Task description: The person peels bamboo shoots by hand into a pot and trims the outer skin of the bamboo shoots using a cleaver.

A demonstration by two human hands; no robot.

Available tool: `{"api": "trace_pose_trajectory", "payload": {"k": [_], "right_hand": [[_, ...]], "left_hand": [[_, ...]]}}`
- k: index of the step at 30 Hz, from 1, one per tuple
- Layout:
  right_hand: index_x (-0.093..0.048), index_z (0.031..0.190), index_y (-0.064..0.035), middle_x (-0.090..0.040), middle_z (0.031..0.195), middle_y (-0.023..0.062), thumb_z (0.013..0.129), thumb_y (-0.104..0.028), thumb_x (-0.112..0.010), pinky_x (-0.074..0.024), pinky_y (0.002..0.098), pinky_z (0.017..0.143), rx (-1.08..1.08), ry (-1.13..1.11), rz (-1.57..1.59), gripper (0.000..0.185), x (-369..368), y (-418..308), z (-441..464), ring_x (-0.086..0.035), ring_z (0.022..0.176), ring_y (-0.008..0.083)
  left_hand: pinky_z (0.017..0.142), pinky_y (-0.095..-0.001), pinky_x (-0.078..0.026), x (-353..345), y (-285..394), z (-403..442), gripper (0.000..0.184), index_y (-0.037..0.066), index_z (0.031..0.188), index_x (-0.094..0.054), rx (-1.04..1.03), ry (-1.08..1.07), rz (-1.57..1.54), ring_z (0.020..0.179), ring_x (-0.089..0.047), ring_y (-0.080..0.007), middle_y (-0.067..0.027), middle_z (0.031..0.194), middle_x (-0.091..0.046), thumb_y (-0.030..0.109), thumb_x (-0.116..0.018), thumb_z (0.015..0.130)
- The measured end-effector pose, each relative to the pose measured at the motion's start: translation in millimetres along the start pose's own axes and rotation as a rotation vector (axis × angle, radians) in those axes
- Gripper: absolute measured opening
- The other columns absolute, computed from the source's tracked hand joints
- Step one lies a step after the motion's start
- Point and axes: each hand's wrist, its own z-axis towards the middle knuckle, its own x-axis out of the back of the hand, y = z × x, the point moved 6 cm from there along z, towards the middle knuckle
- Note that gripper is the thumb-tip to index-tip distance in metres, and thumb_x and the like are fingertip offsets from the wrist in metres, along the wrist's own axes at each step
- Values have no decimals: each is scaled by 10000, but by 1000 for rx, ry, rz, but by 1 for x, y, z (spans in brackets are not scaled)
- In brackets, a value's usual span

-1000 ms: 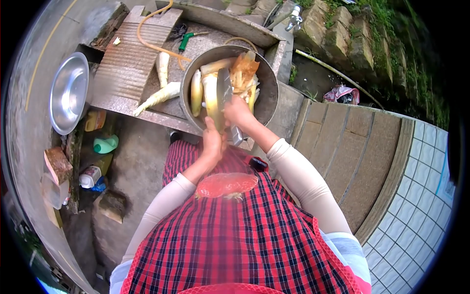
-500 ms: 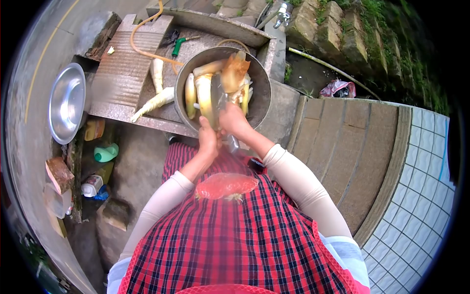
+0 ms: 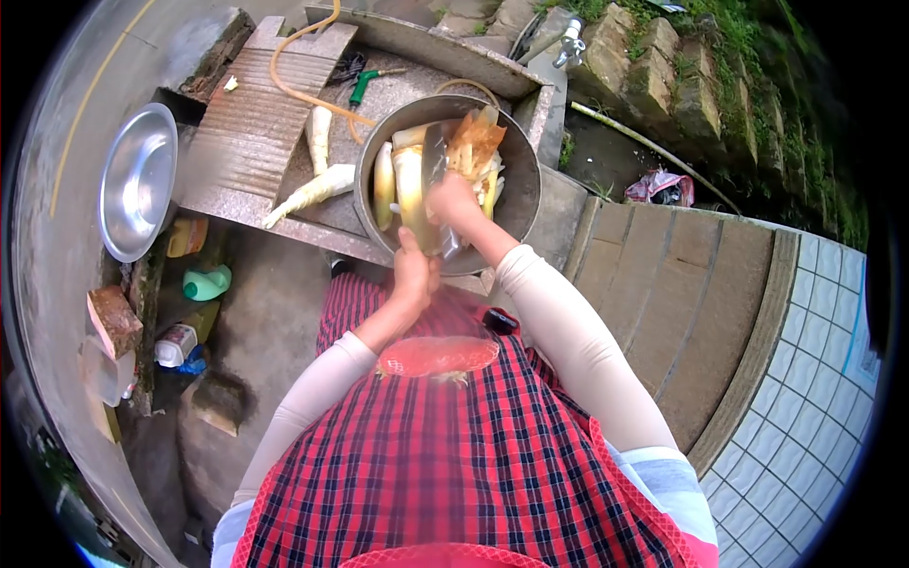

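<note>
A large round metal pot (image 3: 536,194) holds several pale yellow bamboo shoots (image 3: 383,185) and cut pieces. My right hand (image 3: 454,201) is closed around a broad-bladed knife (image 3: 435,151), its blade pointing away from me over the pot. The blade lies along a thick peeled bamboo shoot (image 3: 409,175). At the near rim, my left hand (image 3: 415,270) is closed on the lower end of that shoot, thumb up along it; its other fingers are partly hidden. A brown piece of husk (image 3: 476,140) lies right of the blade, above pale strips.
Two peeled shoots (image 3: 312,192) lie left of the pot in a stone sink (image 3: 331,235), near a ribbed washboard slab (image 3: 260,104), orange hose (image 3: 294,90) and green spray nozzle (image 3: 360,87). A metal basin (image 3: 137,185) stands left. A tap (image 3: 570,43) is behind; steps (image 3: 663,275) are right.
The view has shifted so the surroundings sit further right. My right hand and the knife have moved forward, away from me, along the shoot. My left hand keeps its hold.
</note>
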Motion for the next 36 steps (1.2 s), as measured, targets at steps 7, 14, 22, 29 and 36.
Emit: {"api": "trace_pose_trajectory", "payload": {"k": [7,14,22,29,36], "right_hand": [[-526,1009,84,-602,748,157,824,-102,-456,-459,336,471,-55,-73,138,272,4,3,-15,-567,492,205],[-517,966,69,-572,673,115,847,-116,-428,-432,331,446,2,-79,195,238,6,6,-40,-529,452,178],[-486,836,111,-588,601,173,852,-79,-440,-479,377,470,22,20,185,196,-4,28,-38,-587,440,244],[-471,875,88,-568,596,137,877,-93,-436,-466,359,449,12,-20,282,185,4,5,-53,-560,428,213],[-479,912,66,-557,624,117,856,-102,-437,-440,343,451,-7,-14,209,183,3,4,-54,-535,454,198]], "left_hand": [[310,-248,-203,4,1,3,597,103,829,-480,66,15,14,319,-244,-99,28,489,-342,597,-164,943],[315,-243,-199,-1,6,1,631,99,801,-488,35,-51,28,320,-229,-98,36,488,-322,600,-131,941],[308,-246,-194,0,6,4,658,79,749,-485,32,-54,54,318,-229,-101,35,479,-319,597,-129,942],[301,-246,-188,-3,10,0,631,87,755,-474,-6,-78,13,313,-219,-102,36,483,-322,577,-128,951],[301,-244,-179,-1,10,1,616,96,747,-465,32,-70,4,313,-214,-99,35,483,-321,571,-133,953]]}}
